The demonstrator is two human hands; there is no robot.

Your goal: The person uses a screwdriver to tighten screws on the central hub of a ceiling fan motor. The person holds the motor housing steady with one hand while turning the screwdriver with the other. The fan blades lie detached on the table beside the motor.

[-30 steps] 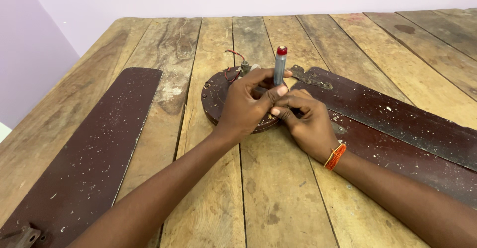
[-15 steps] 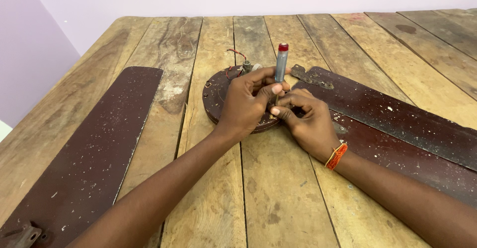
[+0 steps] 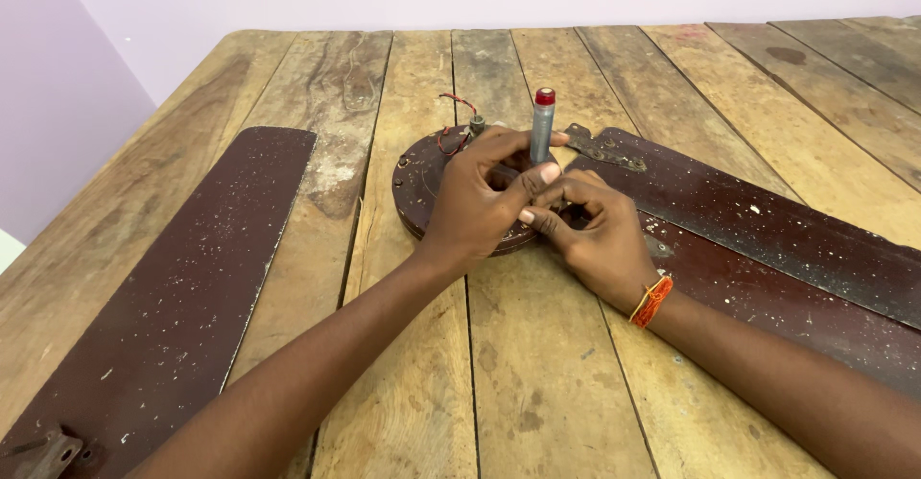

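Little has moved since the earlier frame: I see both hands still bunched over the round motor plate (image 3: 422, 186) mid-table, toward the far edge. Left hand (image 3: 480, 196) pinches the upright grey screwdriver (image 3: 542, 129), thumb along its shaft. Right hand (image 3: 600, 234) is curled at its base; I cannot tell what it grips. 2 brown blades (image 3: 767, 220) run to the right edge, 1 blade (image 3: 182, 287) lies near the left edge.
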